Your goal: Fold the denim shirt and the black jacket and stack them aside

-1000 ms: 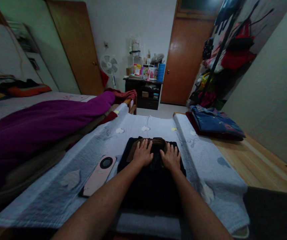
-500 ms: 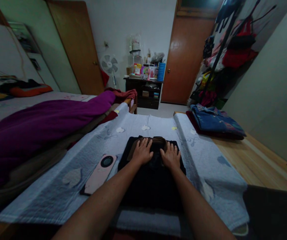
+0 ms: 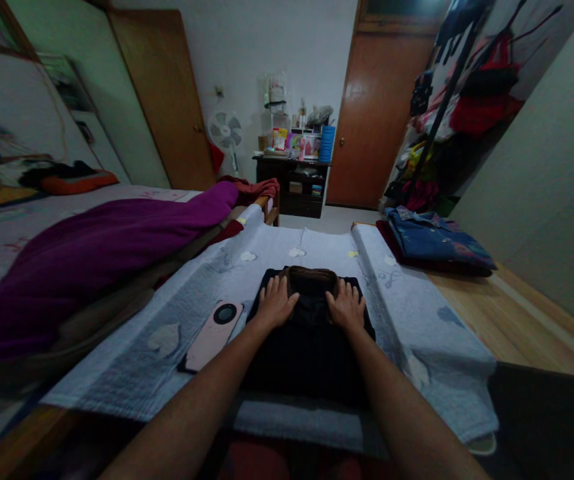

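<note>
A folded black garment with a brown-lined collar lies on a pale blue patterned cloth. My left hand rests flat on its upper left part, beside the collar, fingers apart. On the upper right part lies my right hand, its fingers also spread. Neither hand grips anything that shows. To the left of the garment is a pink phone with a round black camera ring, close to my left forearm.
A folded blue denim garment sits on a dark red one at the right, on a wooden surface. Purple bedding lies at the left. Farther back stand a fan and a dark cabinet.
The collar now stands up more and shows as a rounded brown band. My hands have shifted slightly outward to its sides. The view has moved a little.
</note>
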Demonstrator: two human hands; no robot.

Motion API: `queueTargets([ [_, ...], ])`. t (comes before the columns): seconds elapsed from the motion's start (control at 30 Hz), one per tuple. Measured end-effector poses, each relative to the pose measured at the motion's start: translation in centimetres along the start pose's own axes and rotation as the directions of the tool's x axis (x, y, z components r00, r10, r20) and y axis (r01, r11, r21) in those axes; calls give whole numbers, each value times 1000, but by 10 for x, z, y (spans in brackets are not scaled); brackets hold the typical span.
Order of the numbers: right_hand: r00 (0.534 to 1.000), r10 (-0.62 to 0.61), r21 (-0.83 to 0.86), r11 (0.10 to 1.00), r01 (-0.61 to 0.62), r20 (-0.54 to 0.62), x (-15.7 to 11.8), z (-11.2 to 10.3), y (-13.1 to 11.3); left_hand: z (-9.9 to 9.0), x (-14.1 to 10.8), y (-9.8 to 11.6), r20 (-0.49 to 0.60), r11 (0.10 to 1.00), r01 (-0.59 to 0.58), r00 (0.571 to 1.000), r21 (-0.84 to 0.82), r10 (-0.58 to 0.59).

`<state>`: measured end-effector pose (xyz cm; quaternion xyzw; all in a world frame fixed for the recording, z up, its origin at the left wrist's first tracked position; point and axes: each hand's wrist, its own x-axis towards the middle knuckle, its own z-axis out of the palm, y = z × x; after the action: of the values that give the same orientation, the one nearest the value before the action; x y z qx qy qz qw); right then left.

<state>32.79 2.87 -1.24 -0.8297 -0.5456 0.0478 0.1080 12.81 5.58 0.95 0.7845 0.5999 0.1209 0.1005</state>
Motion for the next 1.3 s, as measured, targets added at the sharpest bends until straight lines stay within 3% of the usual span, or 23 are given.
queueTargets([
  [0.1, 999, -9, 6, 1000, 9, -34, -2, 2, 1, 8, -8, -5, 101, 997, -32, 995, 71, 24],
  [0.27, 998, -43, 25, 999, 45, -55, -3, 0, 2, 14, -11, -4, 68, 991, -25, 998, 129, 17],
  [0.47, 998, 15, 202, 979, -28, 62, -9, -16, 4, 12, -14, -2, 55, 991, -28, 998, 132, 21],
  [0.63, 992, -123, 97, 988, 121, 18, -54, -9, 3, 17, -14, -3, 19, 990, -27, 1000, 138, 25],
  [0.73, 982, -176, 29, 984, 175, 60, -76, -4, 0, 19, -14, -4, 15, 989, -31, 999, 144, 30],
  [1.0, 982, -166, 21, 986, 165, 93, -80, -12, -5, 15, -14, -9, -34, 987, -66, 997, 148, 72],
  [1.1, 982, -166, 26, 986, 164, 85, -82, -12, -5, 9, -26, -6, -34, 986, -73, 996, 152, 79],
  [1.3, 983, -172, 42, 985, 170, 55, -82, -9, -4, 3, -79, 10, 4, 973, -136, 990, 187, 138],
])
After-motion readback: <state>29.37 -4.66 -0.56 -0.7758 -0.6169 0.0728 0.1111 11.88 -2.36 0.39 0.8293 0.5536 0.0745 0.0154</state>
